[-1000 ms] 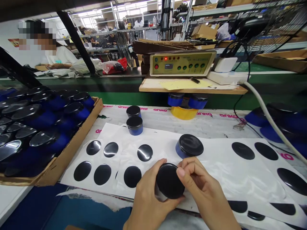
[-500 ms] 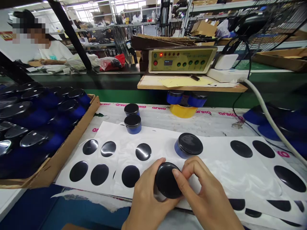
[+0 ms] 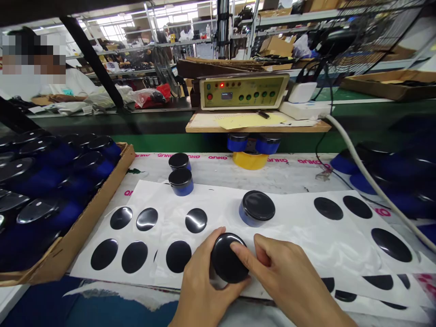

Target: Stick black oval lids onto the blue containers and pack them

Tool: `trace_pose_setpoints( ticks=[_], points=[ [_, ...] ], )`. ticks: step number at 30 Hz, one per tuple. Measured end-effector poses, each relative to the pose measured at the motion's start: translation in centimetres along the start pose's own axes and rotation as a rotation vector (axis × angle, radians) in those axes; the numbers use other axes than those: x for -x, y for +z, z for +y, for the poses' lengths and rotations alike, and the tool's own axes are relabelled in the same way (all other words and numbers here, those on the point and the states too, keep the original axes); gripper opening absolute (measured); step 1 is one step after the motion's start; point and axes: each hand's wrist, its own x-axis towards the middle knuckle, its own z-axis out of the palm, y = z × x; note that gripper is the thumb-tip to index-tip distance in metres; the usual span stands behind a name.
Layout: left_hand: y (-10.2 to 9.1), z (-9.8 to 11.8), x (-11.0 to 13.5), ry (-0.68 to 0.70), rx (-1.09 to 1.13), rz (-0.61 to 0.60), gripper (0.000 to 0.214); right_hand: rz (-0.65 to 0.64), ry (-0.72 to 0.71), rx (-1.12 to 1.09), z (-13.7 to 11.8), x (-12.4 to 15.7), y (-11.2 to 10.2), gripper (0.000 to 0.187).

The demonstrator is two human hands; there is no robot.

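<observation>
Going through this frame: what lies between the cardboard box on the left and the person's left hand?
In the head view, white sheets bearing two rows of black discs lie between the cardboard box and the left hand.

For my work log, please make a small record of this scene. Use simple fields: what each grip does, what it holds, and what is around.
Left grip: around the piece
Right grip: thumb on the piece
Piece: round, black on top; underside hidden
Sheet: white; bears a blue cup with black top
Box: at left, holds many similar cups
Panel: one red light lit
</observation>
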Motion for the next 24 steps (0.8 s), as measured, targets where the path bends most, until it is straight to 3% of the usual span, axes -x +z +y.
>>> trace_pose_setpoints(
  ticks=[4,9,11,13,15,17,20,24],
  points=[
    [-1.5,0.5,-1.1,0.066,-0.195,0.002,0.074,0.060,0.070,-0.006,2.4,0.3,-2.9,0.049],
    [-3.9,1.8,-8.2,0.102,-0.262,-0.126,0.053,0.157,0.082,0.102,5.5,0.5,-7.0,0.038],
    [-4.2,2.5,-11.5,0.140,-0.284,-0.170,0.047,0.117,0.003,0.132,5.7,0.2,-7.5,0.040],
    [-4.7,3.3,-14.4,0.171,-0.344,-0.185,0.048,0.039,-0.103,0.152,5.3,-0.6,-7.3,0.054],
    [-5.7,3.8,-16.8,0.178,-0.413,-0.162,0.052,-0.077,-0.207,0.171,4.6,-1.9,-7.0,0.067],
    [-7.5,3.8,-19.2,0.153,-0.476,-0.096,0.054,-0.189,-0.277,0.170,3.6,-3.6,-6.8,0.064],
    [-11.1,2.0,-23.2,0.035,-0.589,0.010,0.051,-0.223,-0.338,0.057,2.1,-7.2,-6.0,0.049],
    [-14.2,-3.3,-29.1,-0.179,-0.695,0.070,0.050,-0.098,-0.319,-0.230,-0.1,-14.0,-3.2,0.055]
  ],
)
